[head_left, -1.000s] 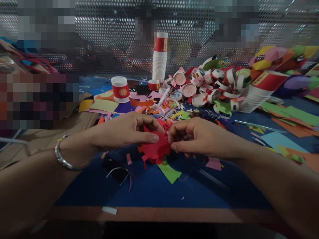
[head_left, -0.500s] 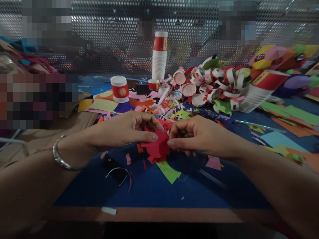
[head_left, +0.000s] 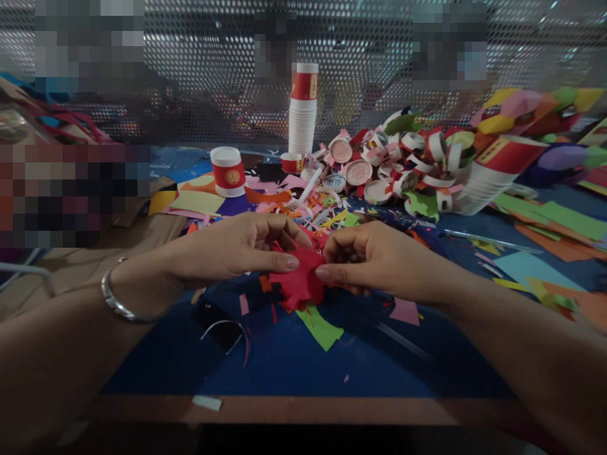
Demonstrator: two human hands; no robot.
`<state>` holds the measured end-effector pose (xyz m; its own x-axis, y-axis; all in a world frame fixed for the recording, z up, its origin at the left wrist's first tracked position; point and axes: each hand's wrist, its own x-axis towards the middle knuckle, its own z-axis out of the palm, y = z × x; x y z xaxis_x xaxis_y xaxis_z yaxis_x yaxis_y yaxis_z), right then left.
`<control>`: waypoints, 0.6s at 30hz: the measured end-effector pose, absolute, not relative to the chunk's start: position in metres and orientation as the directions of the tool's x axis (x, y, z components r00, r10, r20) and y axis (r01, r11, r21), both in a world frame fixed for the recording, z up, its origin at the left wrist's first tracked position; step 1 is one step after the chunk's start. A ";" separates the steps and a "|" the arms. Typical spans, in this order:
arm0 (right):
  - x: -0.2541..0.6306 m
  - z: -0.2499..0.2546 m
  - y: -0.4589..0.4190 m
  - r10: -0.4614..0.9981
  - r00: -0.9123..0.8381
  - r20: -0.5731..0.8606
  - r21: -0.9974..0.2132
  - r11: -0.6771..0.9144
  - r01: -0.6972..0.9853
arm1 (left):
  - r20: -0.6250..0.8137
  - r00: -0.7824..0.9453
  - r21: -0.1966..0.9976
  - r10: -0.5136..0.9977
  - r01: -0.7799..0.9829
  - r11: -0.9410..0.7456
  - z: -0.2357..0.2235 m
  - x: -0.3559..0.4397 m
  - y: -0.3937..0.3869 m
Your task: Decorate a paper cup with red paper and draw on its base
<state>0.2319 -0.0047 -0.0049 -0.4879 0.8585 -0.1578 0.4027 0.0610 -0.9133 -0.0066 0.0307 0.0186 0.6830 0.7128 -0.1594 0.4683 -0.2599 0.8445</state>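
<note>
A red paper flower [head_left: 301,281] with a ragged, cut edge is held above the blue table, between my two hands. My left hand [head_left: 258,246] pinches its left side, thumb lying on the upper face. On the opposite side my right hand [head_left: 363,256] has its edge between thumb and forefinger. The other fingers of both hands are curled, and part of the far side of the paper is hidden behind them. Just below it a green paper scrap [head_left: 322,328] lies on the table, with a pink scrap [head_left: 405,311] to the right.
A red and white paper cup [head_left: 227,172] stands upside down at back left. Behind the hands rises a tall cup stack [head_left: 302,120], beside a heap of cut cup pieces [head_left: 358,170]. A second stack [head_left: 493,174] leans at right. Perforated metal [head_left: 208,82] closes off the back.
My right thumb has shifted slightly left over the flower's edge. Both hands stay in nearly the same place, and the flower has barely turned.
</note>
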 end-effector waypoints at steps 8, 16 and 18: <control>0.235 -0.008 0.000 0.867 -0.490 -0.089 -0.917 0.120 0.380 | -0.165 0.684 0.919 0.711 0.369 -0.141 0.017 -0.010 0.035; 0.238 -0.008 0.006 0.890 -0.453 -0.054 -0.936 0.113 0.333 | -0.224 0.672 0.961 0.706 0.271 0.047 0.019 -0.015 0.037; 0.239 -0.008 0.006 0.894 -0.446 -0.047 -0.935 0.118 0.335 | -0.240 0.712 0.963 0.660 0.260 0.069 0.016 -0.017 0.038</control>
<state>0.2390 0.0064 -0.0075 -0.4462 0.8937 -0.0469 0.3349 0.1182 -0.9348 -0.0175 0.0383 0.0162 0.7122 0.6598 -0.2398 0.2605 0.0689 0.9630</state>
